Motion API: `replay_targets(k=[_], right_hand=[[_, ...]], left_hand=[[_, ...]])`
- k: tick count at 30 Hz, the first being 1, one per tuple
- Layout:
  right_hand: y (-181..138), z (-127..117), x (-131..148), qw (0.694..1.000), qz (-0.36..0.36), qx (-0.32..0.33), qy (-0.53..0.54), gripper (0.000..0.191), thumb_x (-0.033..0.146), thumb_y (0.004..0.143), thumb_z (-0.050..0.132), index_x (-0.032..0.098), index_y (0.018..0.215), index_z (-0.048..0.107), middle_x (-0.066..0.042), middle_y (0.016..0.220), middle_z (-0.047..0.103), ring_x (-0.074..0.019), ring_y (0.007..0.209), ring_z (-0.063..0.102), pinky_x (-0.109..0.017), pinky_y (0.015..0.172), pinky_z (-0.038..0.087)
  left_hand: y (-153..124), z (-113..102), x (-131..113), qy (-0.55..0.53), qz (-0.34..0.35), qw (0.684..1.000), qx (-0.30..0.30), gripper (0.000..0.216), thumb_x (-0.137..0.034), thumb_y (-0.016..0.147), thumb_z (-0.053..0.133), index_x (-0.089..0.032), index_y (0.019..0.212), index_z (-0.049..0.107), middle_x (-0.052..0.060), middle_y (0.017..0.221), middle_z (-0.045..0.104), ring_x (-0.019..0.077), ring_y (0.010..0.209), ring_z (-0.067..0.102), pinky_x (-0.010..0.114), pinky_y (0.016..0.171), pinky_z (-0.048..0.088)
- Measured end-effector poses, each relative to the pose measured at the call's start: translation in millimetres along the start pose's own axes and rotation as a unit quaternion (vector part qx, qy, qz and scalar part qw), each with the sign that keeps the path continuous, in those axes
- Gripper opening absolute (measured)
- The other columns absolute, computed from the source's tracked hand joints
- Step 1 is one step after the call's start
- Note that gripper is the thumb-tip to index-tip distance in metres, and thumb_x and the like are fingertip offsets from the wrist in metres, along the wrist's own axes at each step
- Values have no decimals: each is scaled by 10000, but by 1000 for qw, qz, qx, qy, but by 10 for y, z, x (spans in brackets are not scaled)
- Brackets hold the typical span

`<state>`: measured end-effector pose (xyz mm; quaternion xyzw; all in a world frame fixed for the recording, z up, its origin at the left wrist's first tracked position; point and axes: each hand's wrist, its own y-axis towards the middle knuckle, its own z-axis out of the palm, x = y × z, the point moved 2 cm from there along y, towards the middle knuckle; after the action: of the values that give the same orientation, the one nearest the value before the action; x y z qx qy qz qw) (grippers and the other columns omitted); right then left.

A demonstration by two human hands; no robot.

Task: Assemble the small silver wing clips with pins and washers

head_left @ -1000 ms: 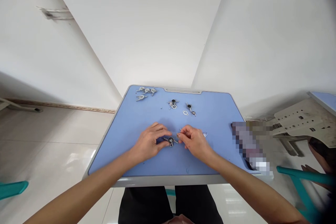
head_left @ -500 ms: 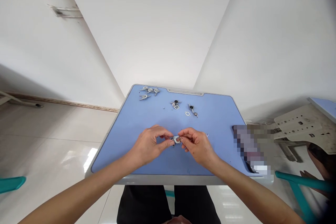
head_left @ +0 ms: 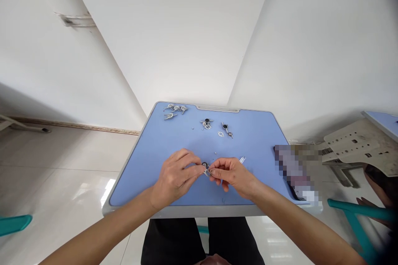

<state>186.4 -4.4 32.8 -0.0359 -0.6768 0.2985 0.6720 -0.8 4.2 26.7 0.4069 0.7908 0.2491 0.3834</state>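
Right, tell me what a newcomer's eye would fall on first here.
Most likely the left hand and right hand, their fingertips close together at a small flat metal part near the front middle of the blue desktop. Next might come the pixelated patch over the desk's right edge, then the cluster of small metal fittings in the far left corner.

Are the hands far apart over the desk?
No, the left hand and right hand nearly meet at a small metal part.
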Motion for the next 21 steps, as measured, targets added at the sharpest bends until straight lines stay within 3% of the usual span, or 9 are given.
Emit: replay_targets(k=[3,7,10,13,17,21], right_hand=[[-14,-6,-55,999,-19,-25,-31,254,404,695,723,176,780,650,14,686,609,-92,573,477,-197,438,399],[-37,-35,-151,981,-64,-93,-159,140,334,814,598,214,835,668,39,723,592,-72,519,420,-214,485,406],[-38,-40,-193,959,-88,-106,-249,146,285,853,540,225,813,667,54,672,580,-69,485,388,-217,493,365],[-25,-18,-173,930,-114,-109,-332,147,232,853,540,235,793,675,49,659,608,-94,540,469,-230,545,363],[5,23,-95,883,-146,-141,-424,142,192,845,570,253,801,691,22,841,694,-146,782,591,-266,685,396],[70,8,-68,884,-114,-165,-422,127,226,834,582,267,790,694,41,795,694,-137,718,575,-268,658,391]], left_hand=[[-18,12,65,11,4,1000,22,146,-113,915,566,-212,887,670,37,844,659,159,802,517,293,711,468],[-46,14,234,-9,-81,994,77,152,-184,951,528,-205,959,678,52,900,664,168,840,544,296,721,482],[-84,34,355,-29,-123,985,121,186,-173,948,502,-198,998,679,60,940,668,186,893,562,315,751,499],[-112,71,423,-53,-141,976,157,238,-122,919,484,-199,1036,677,65,981,676,201,935,570,342,789,509],[-101,105,438,-66,-155,966,197,292,-83,889,485,-216,1064,678,57,995,681,209,948,566,364,822,497],[-62,112,409,-73,-157,958,226,304,-74,871,502,-237,1058,679,41,975,679,212,951,557,371,835,468]])
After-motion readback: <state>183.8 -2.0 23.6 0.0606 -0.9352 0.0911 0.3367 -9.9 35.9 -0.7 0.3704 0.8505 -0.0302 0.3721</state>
